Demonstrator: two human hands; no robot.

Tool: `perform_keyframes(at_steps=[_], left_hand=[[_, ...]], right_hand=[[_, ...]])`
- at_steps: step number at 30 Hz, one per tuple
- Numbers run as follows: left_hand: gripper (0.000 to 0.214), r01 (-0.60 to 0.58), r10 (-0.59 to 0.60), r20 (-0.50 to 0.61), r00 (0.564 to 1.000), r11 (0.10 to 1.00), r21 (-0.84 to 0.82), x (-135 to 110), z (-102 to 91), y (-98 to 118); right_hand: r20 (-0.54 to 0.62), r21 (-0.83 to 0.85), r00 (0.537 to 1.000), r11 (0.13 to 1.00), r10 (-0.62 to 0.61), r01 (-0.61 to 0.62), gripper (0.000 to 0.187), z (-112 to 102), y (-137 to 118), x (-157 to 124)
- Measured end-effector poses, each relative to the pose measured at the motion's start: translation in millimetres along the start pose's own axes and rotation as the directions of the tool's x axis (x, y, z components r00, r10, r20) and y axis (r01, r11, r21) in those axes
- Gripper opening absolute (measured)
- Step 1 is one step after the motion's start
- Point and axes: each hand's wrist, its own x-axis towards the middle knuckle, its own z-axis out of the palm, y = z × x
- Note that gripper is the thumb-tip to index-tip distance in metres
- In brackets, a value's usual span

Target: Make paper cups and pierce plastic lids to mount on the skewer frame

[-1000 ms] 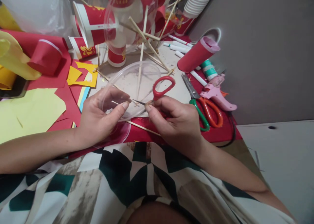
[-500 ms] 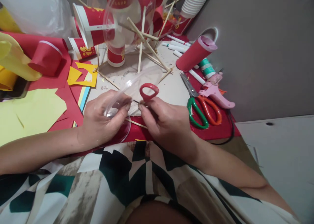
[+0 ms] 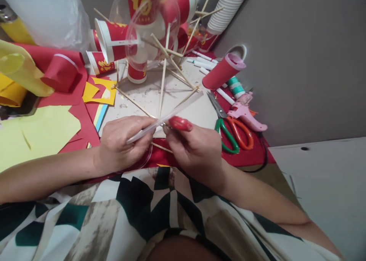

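Observation:
My left hand point(image 3: 122, 143) is closed on the rim of a clear plastic lid point(image 3: 180, 109), which is tilted nearly edge-on to me. Closed around a small pair of scissors point(image 3: 180, 124), my right hand point(image 3: 197, 148) has the red handle loops showing above the thumb. The metal tip meets the lid between my two hands; whether it goes through the plastic I cannot tell. Below my hands lie a thin wooden stick point(image 3: 161, 147) and another clear round piece point(image 3: 148, 157), partly hidden by my left hand.
A wooden-stick frame point(image 3: 162, 78) carrying red paper cups point(image 3: 120, 40) stands behind my hands on a pale board point(image 3: 126, 108). To the right lie larger scissors point(image 3: 228, 133), a pink glue gun point(image 3: 247, 116), markers and a red paper roll point(image 3: 223, 71). Coloured paper point(image 3: 37, 127) covers the left.
The lid has turned from showing its face to nearly edge-on. The red scissor loops have also turned edge-on, and both hands stay close together.

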Motion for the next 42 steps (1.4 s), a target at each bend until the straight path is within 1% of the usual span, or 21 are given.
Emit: perform_keyframes(at_steps=[4, 6, 8, 10, 11, 14, 15, 16, 17, 19, 20, 21, 23, 25, 27, 29, 31, 33, 36, 38, 42], left_hand=[[0.018, 0.009, -0.009, 0.008, 1.0, 1.0, -0.023, 0, -4.0, 1], [0.016, 0.044, -0.041, 0.06, 0.997, 0.998, -0.046, 3, -6.7, 1], [0.016, 0.117, -0.102, 0.158, 0.982, 0.989, -0.088, 7, -10.2, 3], [0.016, 0.236, -0.182, 0.263, 0.947, 0.953, -0.191, 12, -14.9, 5], [0.018, 0.321, -0.231, 0.317, 0.92, 0.909, -0.267, 15, -17.7, 6], [0.041, 0.536, -0.339, 0.439, 0.832, 0.695, -0.479, 23, -27.5, 8], [0.047, 0.551, -0.345, 0.444, 0.827, 0.654, -0.519, 24, -30.5, 8], [0.051, 0.529, -0.335, 0.419, 0.844, 0.648, -0.548, 24, -32.7, 8], [0.054, 0.471, -0.306, 0.365, 0.879, 0.676, -0.567, 23, -33.8, 8], [0.063, 0.287, -0.201, 0.21, 0.957, 0.772, -0.567, 19, -31.0, 4], [0.069, 0.176, -0.124, 0.131, 0.984, 0.82, -0.544, 15, -27.1, 0], [0.075, 0.078, -0.045, 0.077, 0.996, 0.859, -0.506, 11, -21.7, -4], [0.085, -0.12, 0.125, -0.015, 0.992, 0.907, -0.403, 5, -9.4, -13], [0.08, -0.201, 0.196, -0.048, 0.979, 0.933, -0.299, 0, 0.9, -21], [0.074, -0.222, 0.214, -0.061, 0.975, 0.944, -0.244, -1, 5.2, -24], [0.073, -0.201, 0.198, -0.036, 0.979, 0.949, -0.243, 0, 2.9, -23], [0.072, -0.153, 0.167, 0.034, 0.985, 0.955, -0.255, 2, -3.7, -19], [0.07, -0.104, 0.137, 0.118, 0.983, 0.961, -0.255, 4, -10.9, -15], [0.066, -0.064, 0.102, 0.186, 0.977, 0.977, -0.202, 7, -16.6, -11], [0.066, -0.079, 0.108, 0.176, 0.978, 0.983, -0.164, 7, -15.2, -12], [0.073, -0.187, 0.205, 0.093, 0.974, 0.967, -0.172, 5, -4.0, -23]], right_hand=[[0.078, -0.128, 0.991, 0.985, -0.107, 0.116, 0.018, -8, 3, -1], [0.136, -0.156, 0.981, 0.975, -0.14, 0.161, 0.018, -14, 2, 2], [0.195, -0.128, 0.972, 0.979, -0.132, 0.158, 0.02, -19, 2, 6], [0.26, -0.035, 0.963, 0.996, -0.065, 0.077, 0.017, -24, 2, 12], [0.292, 0.029, 0.956, 1.0, -0.014, 0.005, 0.016, -25, 2, 15], [0.319, 0.215, 0.932, 0.945, 0.172, -0.248, 0.017, -25, 4, 24], [0.309, 0.285, 0.919, 0.899, 0.243, -0.334, 0.019, -25, 5, 26], [0.301, 0.362, 0.899, 0.834, 0.319, -0.417, 0.021, -24, 6, 29], [0.304, 0.441, 0.869, 0.75, 0.392, -0.493, 0.022, -23, 7, 32], [0.329, 0.587, 0.799, 0.555, 0.503, -0.59, 0.026, -20, 9, 36], [0.34, 0.643, 0.774, 0.468, 0.535, -0.606, 0.028, -18, 10, 38], [0.34, 0.69, 0.759, 0.402, 0.555, -0.603, 0.03, -17, 10, 39], [0.337, 0.747, 0.749, 0.322, 0.571, -0.581, 0.031, -13, 10, 41], [0.339, 0.767, 0.753, 0.298, 0.563, -0.568, 0.032, -10, 8, 42], [0.329, 0.757, 0.769, 0.335, 0.548, -0.562, 0.034, -11, 5, 41], [0.316, 0.728, 0.787, 0.396, 0.53, -0.559, 0.035, -14, 3, 41], [0.329, 0.701, 0.788, 0.425, 0.52, -0.573, 0.035, -18, 4, 42], [0.388, 0.693, 0.764, 0.383, 0.515, -0.61, 0.035, -19, 7, 42], [0.494, 0.7, 0.71, 0.254, 0.502, -0.667, 0.037, -17, 13, 40], [0.514, 0.708, 0.693, 0.207, 0.506, -0.676, 0.038, -13, 15, 38], [0.476, 0.734, 0.695, 0.193, 0.538, -0.652, 0.039, -9, 12, 36]])
